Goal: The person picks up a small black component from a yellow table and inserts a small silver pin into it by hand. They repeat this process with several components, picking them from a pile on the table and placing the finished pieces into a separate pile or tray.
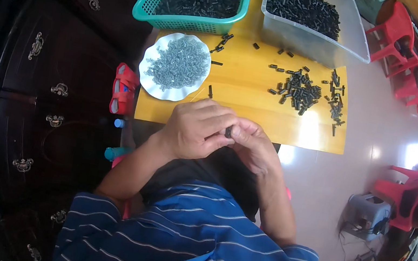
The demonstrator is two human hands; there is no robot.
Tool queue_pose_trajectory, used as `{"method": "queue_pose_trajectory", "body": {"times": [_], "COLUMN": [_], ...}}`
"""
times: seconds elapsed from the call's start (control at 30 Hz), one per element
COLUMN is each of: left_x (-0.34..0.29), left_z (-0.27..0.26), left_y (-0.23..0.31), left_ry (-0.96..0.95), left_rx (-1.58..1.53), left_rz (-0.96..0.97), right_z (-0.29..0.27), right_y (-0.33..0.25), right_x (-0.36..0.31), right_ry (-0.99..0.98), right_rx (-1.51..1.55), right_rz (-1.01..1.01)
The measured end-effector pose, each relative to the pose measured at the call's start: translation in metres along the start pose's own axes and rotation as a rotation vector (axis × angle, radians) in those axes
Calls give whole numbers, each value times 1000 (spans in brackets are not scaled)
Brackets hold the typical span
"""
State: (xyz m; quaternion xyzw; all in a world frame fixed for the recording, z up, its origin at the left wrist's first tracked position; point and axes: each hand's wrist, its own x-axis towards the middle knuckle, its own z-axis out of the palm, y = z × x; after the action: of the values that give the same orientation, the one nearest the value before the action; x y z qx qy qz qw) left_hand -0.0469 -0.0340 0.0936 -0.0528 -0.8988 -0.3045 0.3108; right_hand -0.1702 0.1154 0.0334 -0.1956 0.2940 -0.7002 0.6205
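Note:
My two hands meet at the near edge of the yellow tabletop (244,95). Between their fingertips is a small dark cylindrical piece (228,132), pinched by the thumb and fingers of my left hand (199,128) and also by my right hand (251,144). The fingers hide most of it. Just beyond my left hand is a white scalloped plate (147,72) heaped with small clear parts (178,63). A pile of short black cylinders (301,92) lies beyond my right hand, with slimmer black pieces (336,106) to its right.
At the back stand a green basket (190,22) and a translucent bin (310,41), both full of black pieces. Dark drawer cabinets (54,106) line the left, near red sandals (124,90). Red plastic chairs (413,190) and a grey stool (368,213) stand at right.

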Motion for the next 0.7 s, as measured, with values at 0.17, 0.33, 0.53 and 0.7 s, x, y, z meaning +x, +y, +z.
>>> {"method": "queue_pose_trajectory", "body": {"times": [0.17,0.33,0.53,0.7], "left_x": [-4,-4,3,5], "left_z": [4,3,5,-1], "left_y": [-4,-2,1,-6], "left_ry": [32,-6,-36,-55], "left_rx": [38,47,6,-97], "left_rz": [-14,-63,-134,-125], "right_z": [3,1,4,0], "right_y": [2,1,-1,2], "right_x": [0,2,4,3], "right_ry": [38,46,111,132], "right_rx": [-1,-7,29,-70], "right_rz": [38,52,2,30]}}
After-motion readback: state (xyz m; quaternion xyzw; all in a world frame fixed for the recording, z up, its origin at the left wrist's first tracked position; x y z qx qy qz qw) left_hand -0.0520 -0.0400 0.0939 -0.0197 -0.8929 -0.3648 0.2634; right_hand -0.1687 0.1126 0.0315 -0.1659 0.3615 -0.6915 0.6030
